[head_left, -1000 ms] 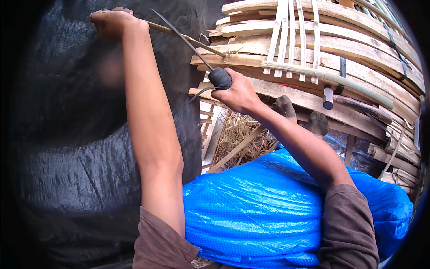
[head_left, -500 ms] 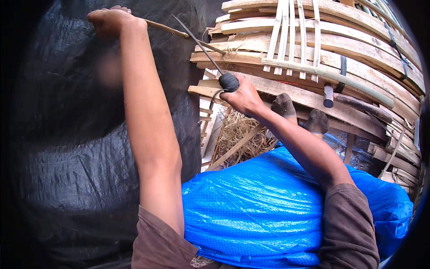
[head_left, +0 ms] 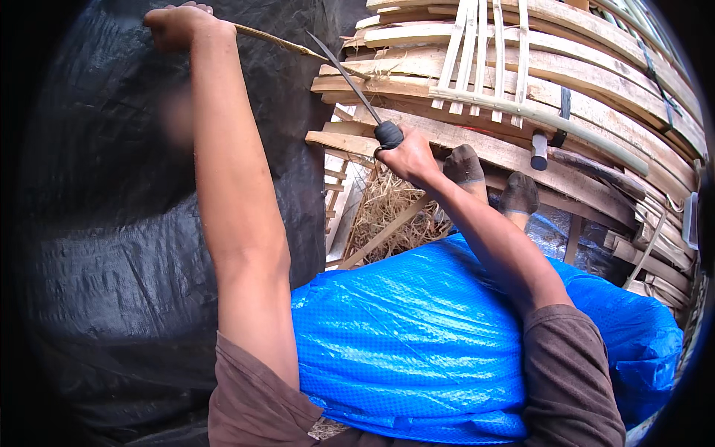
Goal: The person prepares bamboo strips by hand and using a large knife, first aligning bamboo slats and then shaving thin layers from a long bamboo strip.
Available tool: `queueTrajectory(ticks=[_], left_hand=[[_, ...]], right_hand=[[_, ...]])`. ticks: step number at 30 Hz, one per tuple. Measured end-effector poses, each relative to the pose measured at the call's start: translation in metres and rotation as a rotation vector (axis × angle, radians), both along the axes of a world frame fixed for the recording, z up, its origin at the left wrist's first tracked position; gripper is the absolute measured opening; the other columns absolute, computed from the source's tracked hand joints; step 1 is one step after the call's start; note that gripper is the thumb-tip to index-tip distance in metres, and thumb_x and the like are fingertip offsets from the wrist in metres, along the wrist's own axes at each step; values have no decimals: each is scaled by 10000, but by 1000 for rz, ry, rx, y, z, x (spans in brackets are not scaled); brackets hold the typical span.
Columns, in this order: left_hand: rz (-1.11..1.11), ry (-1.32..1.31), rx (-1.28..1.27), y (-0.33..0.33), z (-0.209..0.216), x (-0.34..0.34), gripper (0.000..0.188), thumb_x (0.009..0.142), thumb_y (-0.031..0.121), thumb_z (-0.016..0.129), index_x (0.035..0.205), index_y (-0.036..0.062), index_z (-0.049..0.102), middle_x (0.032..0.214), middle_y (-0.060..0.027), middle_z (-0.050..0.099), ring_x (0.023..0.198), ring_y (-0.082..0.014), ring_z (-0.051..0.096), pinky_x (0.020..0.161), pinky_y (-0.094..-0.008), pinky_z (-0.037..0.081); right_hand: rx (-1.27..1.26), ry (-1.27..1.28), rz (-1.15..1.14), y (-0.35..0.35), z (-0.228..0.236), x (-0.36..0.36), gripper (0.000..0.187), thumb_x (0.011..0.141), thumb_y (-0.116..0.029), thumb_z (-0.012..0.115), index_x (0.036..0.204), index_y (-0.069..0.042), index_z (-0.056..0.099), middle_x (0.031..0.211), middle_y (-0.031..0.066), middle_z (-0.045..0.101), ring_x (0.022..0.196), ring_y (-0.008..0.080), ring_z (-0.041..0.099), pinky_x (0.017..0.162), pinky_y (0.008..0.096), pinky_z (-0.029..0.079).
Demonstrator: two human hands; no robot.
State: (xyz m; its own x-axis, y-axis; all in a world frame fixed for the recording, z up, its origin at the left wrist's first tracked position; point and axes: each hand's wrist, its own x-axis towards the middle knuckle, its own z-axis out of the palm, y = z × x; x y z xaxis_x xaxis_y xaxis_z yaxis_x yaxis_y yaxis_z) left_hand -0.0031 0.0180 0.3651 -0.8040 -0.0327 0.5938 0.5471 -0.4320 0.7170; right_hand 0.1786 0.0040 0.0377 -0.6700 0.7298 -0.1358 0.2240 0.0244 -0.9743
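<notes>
Far out at the upper left, my left hand (head_left: 179,28) is closed round one end of a thin wooden strip (head_left: 277,40). The strip slants down to the right, and its other end lies on the edge of the wooden planks. A knife (head_left: 346,76) with a long, narrow dark blade and a black wrapped handle is in my right hand (head_left: 410,156), fingers closed on the handle. Its blade points up and to the left, crossing the strip close to the strip's far end. Whether the blade touches the wood I cannot tell.
Long planks (head_left: 477,134) form a stepped platform, with my socked feet against it. A hammer (head_left: 539,149) and several pale slats on a round pole (head_left: 536,112) rest there. Blue sheeting (head_left: 410,343) covers my lap; black sheeting (head_left: 141,290) hangs left. Shavings (head_left: 383,212) lie below.
The knife has shifted slightly right and down along with my right hand, its tip now further right. My left hand still holds the strip, and the whole view has shifted a little.
</notes>
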Motion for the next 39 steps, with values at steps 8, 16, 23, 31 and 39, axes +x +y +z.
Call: queueTrajectory(ticks=[8, 16, 23, 31, 39], left_hand=[[-60, 7, 4, 21, -6, 6, 223, 918, 223, 264, 909, 38, 388, 626, -80, 442, 483, -183, 355, 514, -344, 390], [-90, 13, -4, 8, 5, -21, 239, 941, 263, 233, 891, 65, 357, 634, -73, 417, 490, -178, 339, 501, -321, 369], [-40, 2, 36, 7, 3, -14, 195, 930, 240, 254, 852, 81, 335, 623, -69, 399, 470, -171, 303, 504, -325, 373], [-70, 22, 16, 2, 4, -11, 196, 920, 229, 268, 820, 74, 334, 591, -71, 382, 465, -181, 304, 493, -327, 372], [-41, 55, 14, 14, 2, 2, 179, 902, 202, 288, 817, 62, 362, 604, -100, 445, 450, -180, 330, 471, -327, 362]], right_hand=[[20, 148, 10, 6, 29, 1, 416, 728, -224, 700, 1061, 13, 620, 806, 123, 657, 724, 231, 627, 698, 382, 508], [-77, 48, -19, 4, -15, 1, 338, 732, -233, 707, 996, -29, 654, 759, 94, 648, 706, 213, 619, 689, 360, 507], [-33, 50, 70, 6, 21, -7, 486, 717, -308, 697, 1047, 41, 623, 911, 247, 694, 877, 354, 689, 801, 438, 521], [-90, -164, -21, 12, -33, 15, 517, 717, -325, 694, 1069, 53, 669, 987, 278, 709, 918, 358, 708, 830, 424, 536], [-118, -159, 28, 11, -17, 4, 527, 717, -318, 691, 1068, 72, 650, 1019, 303, 697, 980, 404, 693, 867, 437, 537]])
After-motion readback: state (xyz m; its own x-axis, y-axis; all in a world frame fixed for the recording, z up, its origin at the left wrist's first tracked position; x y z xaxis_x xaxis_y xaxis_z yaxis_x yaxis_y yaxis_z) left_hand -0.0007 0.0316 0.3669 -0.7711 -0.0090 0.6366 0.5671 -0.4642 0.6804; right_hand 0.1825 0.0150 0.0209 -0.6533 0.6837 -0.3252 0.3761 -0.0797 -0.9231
